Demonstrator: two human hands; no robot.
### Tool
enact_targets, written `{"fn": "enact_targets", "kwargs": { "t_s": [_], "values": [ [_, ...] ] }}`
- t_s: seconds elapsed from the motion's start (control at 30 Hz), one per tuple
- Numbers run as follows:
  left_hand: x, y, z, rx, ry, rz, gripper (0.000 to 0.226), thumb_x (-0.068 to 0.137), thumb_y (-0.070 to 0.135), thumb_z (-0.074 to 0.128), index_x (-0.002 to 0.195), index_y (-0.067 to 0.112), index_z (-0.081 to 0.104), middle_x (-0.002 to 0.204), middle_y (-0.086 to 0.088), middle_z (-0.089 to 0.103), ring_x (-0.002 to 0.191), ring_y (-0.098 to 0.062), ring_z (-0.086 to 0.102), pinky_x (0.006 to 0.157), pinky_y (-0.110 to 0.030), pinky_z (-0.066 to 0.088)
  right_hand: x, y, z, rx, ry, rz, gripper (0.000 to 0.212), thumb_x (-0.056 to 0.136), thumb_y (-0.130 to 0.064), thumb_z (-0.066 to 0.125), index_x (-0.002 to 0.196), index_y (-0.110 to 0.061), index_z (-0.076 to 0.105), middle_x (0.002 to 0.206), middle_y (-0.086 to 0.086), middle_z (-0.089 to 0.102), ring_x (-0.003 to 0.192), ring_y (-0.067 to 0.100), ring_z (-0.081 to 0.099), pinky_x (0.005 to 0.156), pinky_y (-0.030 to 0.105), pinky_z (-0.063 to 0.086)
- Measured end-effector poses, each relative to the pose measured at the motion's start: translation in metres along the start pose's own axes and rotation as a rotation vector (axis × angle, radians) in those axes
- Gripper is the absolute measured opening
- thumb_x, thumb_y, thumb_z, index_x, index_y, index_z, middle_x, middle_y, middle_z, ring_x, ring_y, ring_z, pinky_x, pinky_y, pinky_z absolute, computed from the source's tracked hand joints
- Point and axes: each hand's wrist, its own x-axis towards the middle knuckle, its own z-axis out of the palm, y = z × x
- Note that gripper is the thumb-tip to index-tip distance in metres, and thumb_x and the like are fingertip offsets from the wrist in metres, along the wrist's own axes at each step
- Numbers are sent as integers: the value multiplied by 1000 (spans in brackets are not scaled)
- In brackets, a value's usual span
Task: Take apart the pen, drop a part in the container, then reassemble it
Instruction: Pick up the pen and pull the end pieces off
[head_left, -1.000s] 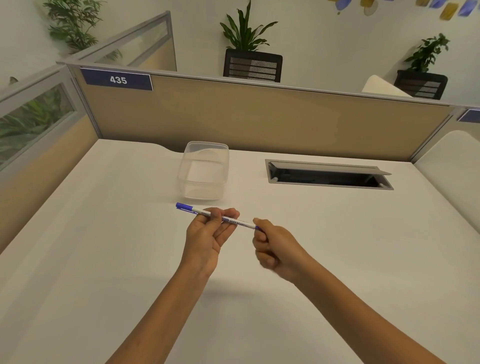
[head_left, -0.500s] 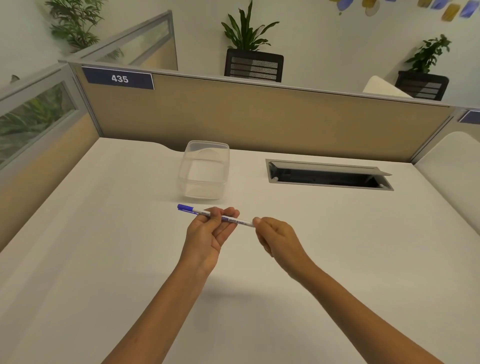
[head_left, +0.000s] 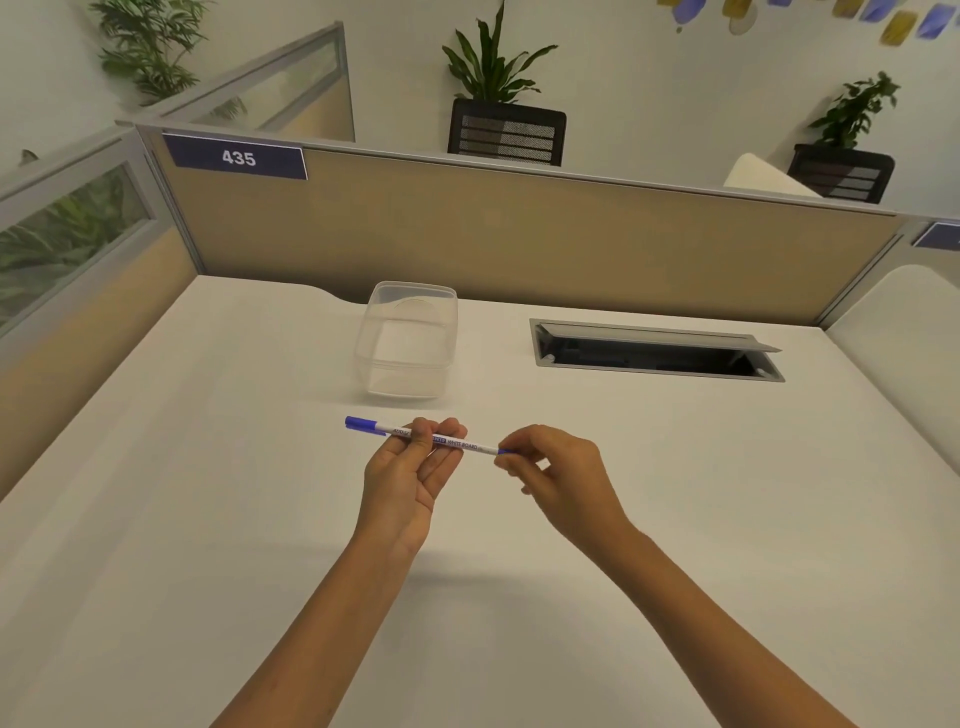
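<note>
A thin white whiteboard pen (head_left: 457, 443) with a blue cap at its left end is held level above the white desk (head_left: 208, 519). My left hand (head_left: 410, 473) grips its barrel near the middle, palm up, fingers curled over it. My right hand (head_left: 556, 478) pinches the small blue right end of the pen with its fingertips. A clear plastic container (head_left: 410, 338), with nothing visible inside, stands on the desk just beyond the pen.
An open cable hatch (head_left: 654, 351) is set into the desk at the back right. Beige partition panels (head_left: 519, 239) close the desk at the back and left. Potted plants stand behind the partition.
My right hand has loosened from a closed fist around the pen's right end to a fingertip pinch on it. The pen and my left hand have stayed nearly still.
</note>
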Motion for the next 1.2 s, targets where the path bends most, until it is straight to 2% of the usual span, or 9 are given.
{"fn": "enact_targets", "kwargs": {
  "t_s": [0.1,0.33,0.4,0.5,0.6,0.7,0.87,1.07,1.2],
  "values": [
    [-1,-2,3,-2,-6,-3,12,92,14,52,93,5,59,81,-10,77,81,-24,74,61,-27,58,2,-1,0,5,23,29,7,89,-15,60,84,-14,65,70,-5,64,64,15,62,60,34,57],
    [-4,-3,7,29,-37,10,15,91,16,52,94,4,61,83,-9,77,82,-24,74,61,-27,58,-2,-12,12,607,30,561,50,94,-31,45,45,-23,47,39,-10,42,37,10,37,37,18,33],
    [-5,-4,6,33,-27,17,14,91,15,51,94,5,61,83,-9,77,82,-24,74,61,-27,58,-3,-12,10,570,-20,646,57,94,-44,44,43,-20,46,37,-7,42,34,10,38,35,17,34],
    [-5,-4,4,27,-7,28,12,92,13,51,93,4,59,81,-8,77,82,-24,74,61,-27,58,-4,-7,7,395,-83,522,55,89,-56,44,54,-17,61,46,-4,58,40,9,53,39,17,42],
    [-4,-2,2,25,-2,27,13,93,14,51,95,4,59,81,-8,77,82,-23,74,62,-26,58,-5,-1,3,186,-17,169,17,84,-36,65,86,-19,66,76,-10,65,66,10,63,51,22,54],
    [-4,-3,3,16,-7,23,12,92,14,51,96,4,58,81,-8,77,81,-23,74,62,-26,58,-3,3,1,65,49,-21,6,83,-15,68,88,-14,67,78,-9,63,71,11,63,54,31,57],
    [-3,-4,2,17,-14,26,13,93,14,50,95,4,58,82,-8,77,83,-24,73,62,-26,58,0,2,3,68,3,74,7,88,-21,61,82,-18,64,65,-17,59,63,7,60,56,30,55],
    [-1,-4,-4,30,-14,52,13,93,13,50,92,5,60,82,-8,77,84,-24,73,62,-26,58,-1,-2,7,374,-45,408,43,96,-30,44,57,-18,57,44,-8,51,41,7,47,43,20,39],
    [-1,-4,-7,31,-2,57,13,92,13,50,92,5,59,83,-8,77,84,-24,73,63,-27,58,0,-2,3,371,-152,504,57,92,-53,39,56,-15,62,44,-3,55,38,9,48,41,17,39]
  ]
}}
